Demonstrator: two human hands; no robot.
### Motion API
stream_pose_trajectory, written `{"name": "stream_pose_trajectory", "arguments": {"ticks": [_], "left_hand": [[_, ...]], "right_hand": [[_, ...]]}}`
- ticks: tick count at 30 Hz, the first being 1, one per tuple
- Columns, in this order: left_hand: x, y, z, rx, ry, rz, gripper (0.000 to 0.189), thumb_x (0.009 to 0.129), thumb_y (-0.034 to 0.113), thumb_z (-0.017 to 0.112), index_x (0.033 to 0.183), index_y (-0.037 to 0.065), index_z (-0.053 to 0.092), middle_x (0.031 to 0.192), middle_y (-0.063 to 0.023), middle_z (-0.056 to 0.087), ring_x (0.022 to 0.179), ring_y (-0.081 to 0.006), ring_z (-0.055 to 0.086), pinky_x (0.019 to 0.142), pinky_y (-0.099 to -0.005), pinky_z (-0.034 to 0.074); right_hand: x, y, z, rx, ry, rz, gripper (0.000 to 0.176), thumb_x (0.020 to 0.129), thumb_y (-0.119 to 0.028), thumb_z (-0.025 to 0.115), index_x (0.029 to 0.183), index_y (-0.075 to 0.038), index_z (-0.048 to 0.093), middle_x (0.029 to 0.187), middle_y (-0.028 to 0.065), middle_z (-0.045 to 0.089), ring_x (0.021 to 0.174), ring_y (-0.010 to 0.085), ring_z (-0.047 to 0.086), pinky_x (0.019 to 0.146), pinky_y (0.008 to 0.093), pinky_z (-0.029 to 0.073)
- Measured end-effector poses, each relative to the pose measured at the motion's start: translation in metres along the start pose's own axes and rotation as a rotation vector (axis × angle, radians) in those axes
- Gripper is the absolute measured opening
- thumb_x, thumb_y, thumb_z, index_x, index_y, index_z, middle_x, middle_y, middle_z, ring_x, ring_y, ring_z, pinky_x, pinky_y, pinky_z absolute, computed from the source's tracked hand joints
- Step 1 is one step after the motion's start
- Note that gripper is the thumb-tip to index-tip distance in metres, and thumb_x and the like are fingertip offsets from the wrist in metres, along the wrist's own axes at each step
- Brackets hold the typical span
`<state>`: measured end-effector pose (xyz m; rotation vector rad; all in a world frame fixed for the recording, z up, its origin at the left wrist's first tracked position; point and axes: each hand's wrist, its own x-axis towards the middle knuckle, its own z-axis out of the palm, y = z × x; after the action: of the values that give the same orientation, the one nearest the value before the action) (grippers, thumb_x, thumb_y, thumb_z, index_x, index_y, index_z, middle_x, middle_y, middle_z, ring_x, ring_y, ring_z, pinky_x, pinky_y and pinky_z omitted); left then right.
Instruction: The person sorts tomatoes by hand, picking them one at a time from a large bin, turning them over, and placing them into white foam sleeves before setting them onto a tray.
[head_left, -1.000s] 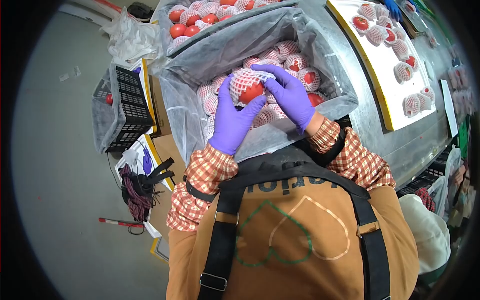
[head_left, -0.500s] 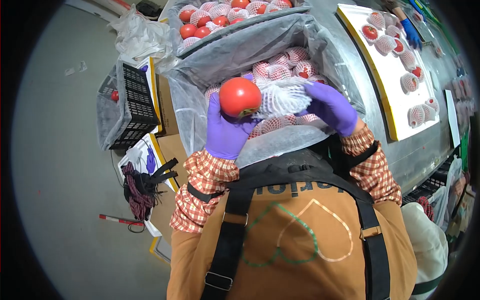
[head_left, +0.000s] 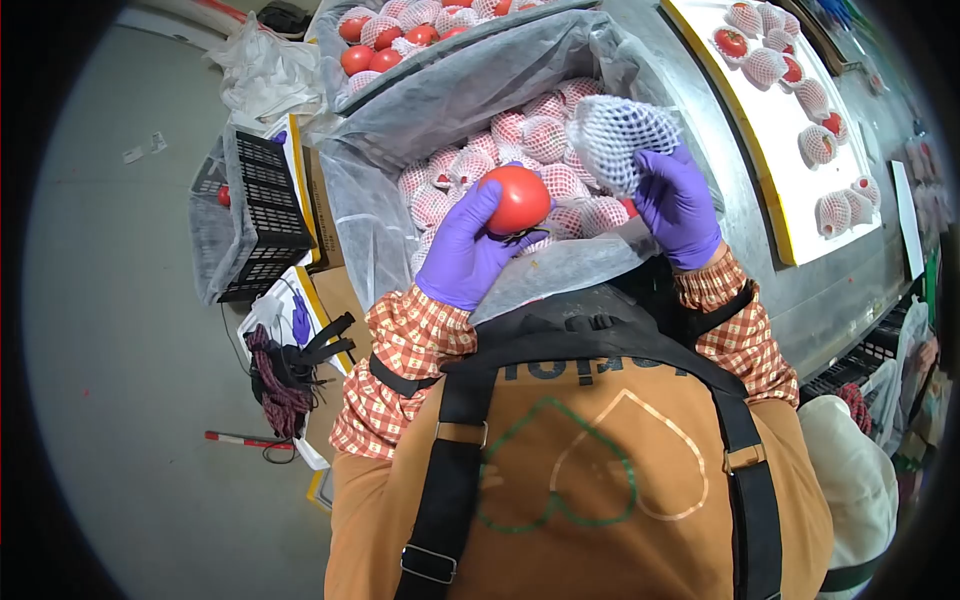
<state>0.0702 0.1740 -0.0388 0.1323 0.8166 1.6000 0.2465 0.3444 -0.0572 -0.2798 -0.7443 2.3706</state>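
A bare red tomato [head_left: 520,198] rests in my left hand [head_left: 466,245], its purple-gloved fingers curled round it. My right hand [head_left: 682,208], also gloved in purple, pinches a white foam net sleeve [head_left: 622,138] at its lower right edge; the sleeve stands puffed out and apart from the tomato. Both hands are above a crate with a grey liner [head_left: 385,150], which holds several net-wrapped tomatoes [head_left: 544,137].
Beyond is another lined crate of tomatoes [head_left: 385,60]. A white tray with a yellow edge [head_left: 745,110] holds several netted tomatoes at the right. At the left stands a black crate [head_left: 268,205], with a dark strapped bag [head_left: 285,375] nearer me.
The foam sleeve and tomato have moved apart: my right hand has lifted the sleeve up, and my left hand has shifted slightly right with the tomato. The other person's blue-gloved hand has left the tray.
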Motion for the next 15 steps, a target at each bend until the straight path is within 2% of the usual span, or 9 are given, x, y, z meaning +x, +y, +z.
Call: {"name": "stream_pose_trajectory", "arguments": {"ticks": [1,3,5,7,9,10,12,13,15], "left_hand": [[0.000,-0.002,0.002,-0.004,-0.002,-0.003,0.051,0.093,0.030,0.058,0.131,0.001,0.040,0.126,-0.0143,0.051,0.114,-0.0287,0.054,0.094,-0.0437,0.049],[-0.003,-0.006,0.011,0.242,-0.005,0.095,0.050,0.092,0.026,0.060,0.132,0.002,0.041,0.123,-0.0134,0.052,0.113,-0.0252,0.054,0.094,-0.0418,0.049],[-0.004,-0.008,0.019,0.258,-0.016,0.102,0.050,0.092,0.026,0.059,0.132,0.002,0.041,0.123,-0.0129,0.053,0.113,-0.0238,0.054,0.093,-0.0405,0.049],[-0.003,-0.009,0.020,0.274,-0.028,0.109,0.050,0.093,0.026,0.058,0.133,0.002,0.040,0.123,-0.0125,0.053,0.112,-0.0223,0.054,0.092,-0.0392,0.050],[-0.003,-0.007,0.015,0.274,-0.053,0.029,0.050,0.095,0.029,0.055,0.134,0.002,0.040,0.122,-0.0121,0.054,0.111,-0.0208,0.055,0.093,-0.0380,0.049],[-0.003,-0.006,0.016,0.272,-0.060,0.026,0.050,0.095,0.029,0.055,0.134,0.002,0.040,0.122,-0.0121,0.054,0.111,-0.0208,0.055,0.093,-0.0380,0.049],[-0.004,-0.007,0.018,0.292,-0.122,0.010,0.047,0.097,0.033,0.050,0.132,0.002,0.044,0.116,-0.0120,0.058,0.103,-0.0192,0.060,0.089,-0.0355,0.052],[-0.003,-0.006,0.015,0.287,-0.125,0.007,0.047,0.097,0.033,0.050,0.132,0.002,0.044,0.116,-0.0120,0.058,0.103,-0.0192,0.060,0.089,-0.0355,0.052],[-0.001,-0.004,0.008,0.501,-0.020,0.014,0.047,0.100,0.036,0.042,0.125,-0.004,0.048,0.111,-0.0173,0.061,0.098,-0.0227,0.064,0.084,-0.0341,0.053]], "right_hand": [[0.000,-0.001,-0.005,-0.133,0.027,-0.095,0.035,0.090,-0.001,0.049,0.125,0.002,0.051,0.115,0.0095,0.061,0.104,0.0163,0.061,0.089,0.0286,0.050],[-0.006,0.003,0.000,-0.239,0.134,-0.115,0.031,0.089,0.000,0.052,0.120,0.001,0.056,0.108,0.0073,0.064,0.097,0.0133,0.062,0.084,0.0258,0.049],[-0.014,0.011,0.016,-0.813,0.187,-0.216,0.031,0.087,-0.001,0.057,0.118,0.001,0.057,0.106,0.0065,0.064,0.094,0.0125,0.061,0.082,0.0245,0.048],[-0.010,0.023,0.015,-1.096,-0.163,-0.454,0.038,0.083,-0.007,0.067,0.118,0.001,0.056,0.111,0.0103,0.061,0.102,0.0189,0.059,0.088,0.0300,0.047],[-0.011,0.027,0.022,-1.417,-0.337,-0.535,0.053,0.079,-0.011,0.071,0.126,0.000,0.050,0.121,0.0137,0.056,0.115,0.0229,0.053,0.095,0.0348,0.043],[-0.010,0.027,0.026,-1.423,-0.332,-0.535,0.053,0.079,-0.011,0.071,0.126,0.000,0.050,0.121,0.0137,0.056,0.115,0.0229,0.053,0.095,0.0348,0.043],[-0.008,0.024,0.030,-1.363,-0.347,-0.552,0.073,0.074,-0.014,0.078,0.135,0.000,0.041,0.134,0.0153,0.047,0.125,0.0238,0.045,0.105,0.0352,0.035],[-0.009,0.022,0.029,-1.369,-0.345,-0.548,0.073,0.074,-0.014,0.078,0.135,0.000,0.041,0.134,0.0153,0.047,0.125,0.0238,0.045,0.105,0.0352,0.035],[-0.010,0.021,0.026,-1.194,-0.258,-0.370,0.078,0.072,-0.014,0.080,0.136,0.001,0.038,0.135,0.0141,0.046,0.125,0.0231,0.045,0.106,0.0349,0.034]]}}
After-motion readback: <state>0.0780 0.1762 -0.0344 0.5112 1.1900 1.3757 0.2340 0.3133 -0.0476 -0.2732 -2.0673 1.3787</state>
